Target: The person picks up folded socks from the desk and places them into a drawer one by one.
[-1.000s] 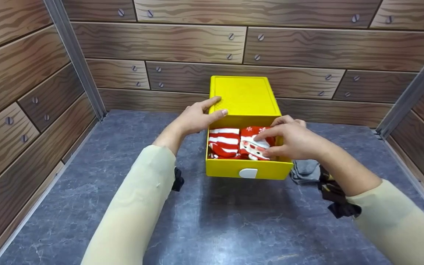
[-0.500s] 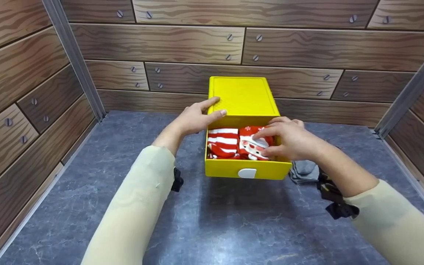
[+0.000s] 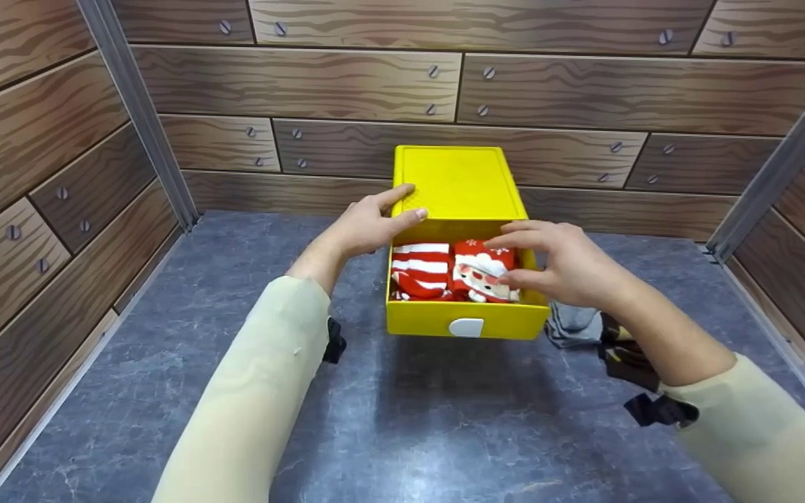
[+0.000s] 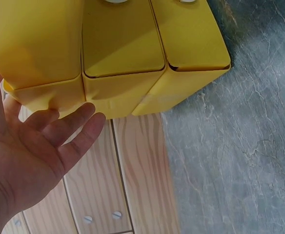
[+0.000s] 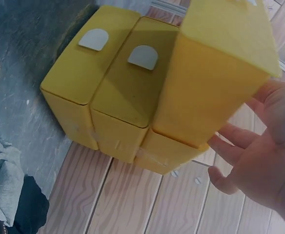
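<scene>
A yellow drawer unit (image 3: 455, 181) stands against the back wall with its top drawer (image 3: 413, 318) pulled out. Inside lie folded red-and-white striped socks (image 3: 422, 267) on the left and folded red socks (image 3: 481, 269) with a Santa face on the right. My left hand (image 3: 371, 223) rests on the unit's upper left edge, thumb and index finger on its top. Over the drawer's right wall hovers my right hand (image 3: 574, 265), its fingers apart and holding nothing. In the right wrist view, two lower drawers (image 5: 120, 68) with white pulls are closed; the socks are hidden there.
Folded grey socks (image 3: 574, 325) and dark brown patterned socks (image 3: 626, 360) lie on the grey marbled table (image 3: 444, 433), right of the unit, partly behind my right arm. Wood-plank panels (image 3: 346, 84) enclose the back and sides.
My right hand has lifted off the Santa socks and shifted slightly right, uncovering more of them. My left hand keeps its place on the unit.
</scene>
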`<state>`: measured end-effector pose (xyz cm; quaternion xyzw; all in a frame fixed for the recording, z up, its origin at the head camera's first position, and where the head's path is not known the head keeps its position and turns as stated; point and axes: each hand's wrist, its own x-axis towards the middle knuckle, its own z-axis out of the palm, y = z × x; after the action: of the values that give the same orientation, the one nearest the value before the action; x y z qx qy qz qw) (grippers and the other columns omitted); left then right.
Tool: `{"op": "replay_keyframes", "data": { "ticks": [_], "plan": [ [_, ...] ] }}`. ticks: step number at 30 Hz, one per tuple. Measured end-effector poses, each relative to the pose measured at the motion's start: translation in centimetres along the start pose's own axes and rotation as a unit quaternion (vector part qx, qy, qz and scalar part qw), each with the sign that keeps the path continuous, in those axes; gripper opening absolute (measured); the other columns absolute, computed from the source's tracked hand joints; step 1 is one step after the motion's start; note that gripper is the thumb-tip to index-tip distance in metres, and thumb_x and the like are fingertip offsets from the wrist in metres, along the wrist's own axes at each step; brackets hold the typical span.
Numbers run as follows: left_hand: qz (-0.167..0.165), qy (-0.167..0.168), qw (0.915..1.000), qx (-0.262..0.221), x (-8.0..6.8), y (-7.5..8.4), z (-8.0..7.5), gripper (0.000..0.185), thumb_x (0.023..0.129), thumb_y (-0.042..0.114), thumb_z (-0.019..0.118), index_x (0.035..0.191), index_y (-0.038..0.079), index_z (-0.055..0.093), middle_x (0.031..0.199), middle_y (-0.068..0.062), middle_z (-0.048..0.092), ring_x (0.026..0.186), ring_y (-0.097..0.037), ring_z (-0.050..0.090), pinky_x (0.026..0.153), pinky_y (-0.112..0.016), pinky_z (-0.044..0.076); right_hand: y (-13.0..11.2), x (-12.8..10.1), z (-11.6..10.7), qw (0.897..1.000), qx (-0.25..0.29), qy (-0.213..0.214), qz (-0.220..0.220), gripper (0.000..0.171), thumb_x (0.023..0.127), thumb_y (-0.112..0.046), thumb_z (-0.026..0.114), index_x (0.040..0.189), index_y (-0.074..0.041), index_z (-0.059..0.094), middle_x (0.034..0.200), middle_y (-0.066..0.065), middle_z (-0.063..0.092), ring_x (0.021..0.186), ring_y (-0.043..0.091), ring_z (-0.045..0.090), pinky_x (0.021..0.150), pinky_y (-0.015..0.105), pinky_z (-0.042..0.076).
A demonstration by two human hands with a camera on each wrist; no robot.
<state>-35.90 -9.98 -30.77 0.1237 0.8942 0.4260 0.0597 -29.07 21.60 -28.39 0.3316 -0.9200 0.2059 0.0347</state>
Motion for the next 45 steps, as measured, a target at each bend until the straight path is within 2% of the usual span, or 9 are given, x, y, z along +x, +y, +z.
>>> {"op": "replay_keyframes", "data": {
  "ticks": [7, 14, 18, 21, 26, 29, 35, 41, 45],
  "plan": [
    [-0.002, 0.0, 1.0, -0.001, 0.1, 0.0, 0.1, 0.081, 0.099, 0.067, 0.061, 0.168, 0.037, 0.033, 0.17, -0.004, 0.035, 0.132, -0.024, 0.049, 0.101, -0.043, 0.048, -0.8, -1.7, -1.1, 0.998, 0.039, 0.046, -0.014, 0.047, 0.097, -0.023, 0.082, 0.142, -0.018, 0.071, 0.149, 0.008, 0.063, 0.14, 0.037, 0.054, 0.112, 0.065, 0.04],
    [-0.008, -0.002, 1.0, -0.004, 0.0, 0.0, 0.0, 0.081, 0.098, 0.069, 0.062, 0.168, 0.039, 0.033, 0.167, -0.004, 0.039, 0.124, -0.027, 0.052, 0.087, -0.041, 0.049, -2.1, -3.7, -1.8, 0.992, 0.072, 0.101, -0.037, 0.049, 0.097, -0.023, 0.081, 0.145, -0.024, 0.069, 0.147, 0.0, 0.065, 0.138, 0.029, 0.057, 0.11, 0.062, 0.045],
    [-0.007, -0.003, 1.0, -0.004, -0.1, 0.0, -0.1, 0.082, 0.098, 0.07, 0.062, 0.168, 0.039, 0.032, 0.167, -0.004, 0.039, 0.122, -0.026, 0.053, 0.086, -0.04, 0.048, -3.0, -4.8, -1.8, 0.986, 0.079, 0.137, -0.051, 0.047, 0.097, -0.018, 0.081, 0.142, -0.026, 0.07, 0.139, -0.006, 0.069, 0.132, 0.018, 0.061, 0.11, 0.036, 0.048],
    [-0.007, -0.004, 0.9999, -0.005, -0.1, -0.1, -0.1, 0.082, 0.098, 0.07, 0.062, 0.168, 0.039, 0.032, 0.164, -0.005, 0.041, 0.116, -0.026, 0.055, 0.082, -0.038, 0.048, -3.7, -5.6, -1.7, 0.979, 0.096, 0.163, -0.07, 0.047, 0.095, -0.01, 0.082, 0.138, -0.023, 0.073, 0.131, -0.007, 0.074, 0.123, 0.012, 0.066, 0.103, 0.019, 0.047],
    [-0.006, -0.004, 0.9999, -0.008, -0.1, 0.0, -0.1, 0.082, 0.098, 0.068, 0.062, 0.168, 0.038, 0.032, 0.161, -0.005, 0.045, 0.112, -0.026, 0.056, 0.077, -0.036, 0.047, -4.7, -6.7, -0.9, 0.962, 0.161, 0.186, -0.117, 0.045, 0.09, 0.007, 0.081, 0.131, -0.011, 0.076, 0.116, 0.004, 0.079, 0.105, 0.014, 0.074, 0.09, 0.021, 0.056],
    [-0.005, -0.003, 0.9999, -0.011, -0.1, 0.0, -0.1, 0.082, 0.098, 0.067, 0.063, 0.168, 0.037, 0.033, 0.163, -0.006, 0.044, 0.117, -0.025, 0.055, 0.079, -0.036, 0.048, -5.0, -7.2, 0.2, 0.959, 0.181, 0.178, -0.128, 0.045, 0.089, 0.008, 0.081, 0.13, -0.01, 0.076, 0.111, 0.005, 0.08, 0.099, 0.017, 0.076, 0.086, 0.023, 0.058],
    [-0.005, -0.006, 0.9999, -0.008, 0.0, 0.0, -0.1, 0.082, 0.098, 0.068, 0.063, 0.168, 0.037, 0.033, 0.162, -0.005, 0.044, 0.113, -0.026, 0.056, 0.08, -0.036, 0.048, -5.2, -7.7, 3.1, 0.961, 0.198, 0.146, -0.124, 0.043, 0.09, 0.0, 0.083, 0.131, -0.01, 0.075, 0.106, 0.001, 0.081, 0.091, 0.017, 0.078, 0.078, 0.027, 0.061],
    [-0.004, -0.006, 0.9999, -0.008, 0.0, 0.0, -0.1, 0.081, 0.098, 0.068, 0.062, 0.168, 0.037, 0.033, 0.163, -0.005, 0.044, 0.118, -0.026, 0.055, 0.083, -0.038, 0.049, -4.7, -7.7, 5.9, 0.968, 0.221, 0.098, -0.065, 0.038, 0.097, -0.013, 0.08, 0.134, -0.014, 0.074, 0.105, -0.006, 0.08, 0.093, 0.015, 0.077, 0.075, 0.029, 0.061],
    [-0.007, -0.007, 0.9999, -0.014, 0.0, 0.0, -0.2, 0.081, 0.098, 0.067, 0.063, 0.168, 0.038, 0.034, 0.166, -0.004, 0.041, 0.124, -0.025, 0.053, 0.092, -0.04, 0.05, -4.4, -7.3, 7.0, 0.968, 0.237, 0.077, -0.026, 0.04, 0.099, -0.02, 0.079, 0.137, -0.019, 0.072, 0.106, -0.007, 0.08, 0.096, 0.014, 0.077, 0.077, 0.03, 0.061]
  ]
}}
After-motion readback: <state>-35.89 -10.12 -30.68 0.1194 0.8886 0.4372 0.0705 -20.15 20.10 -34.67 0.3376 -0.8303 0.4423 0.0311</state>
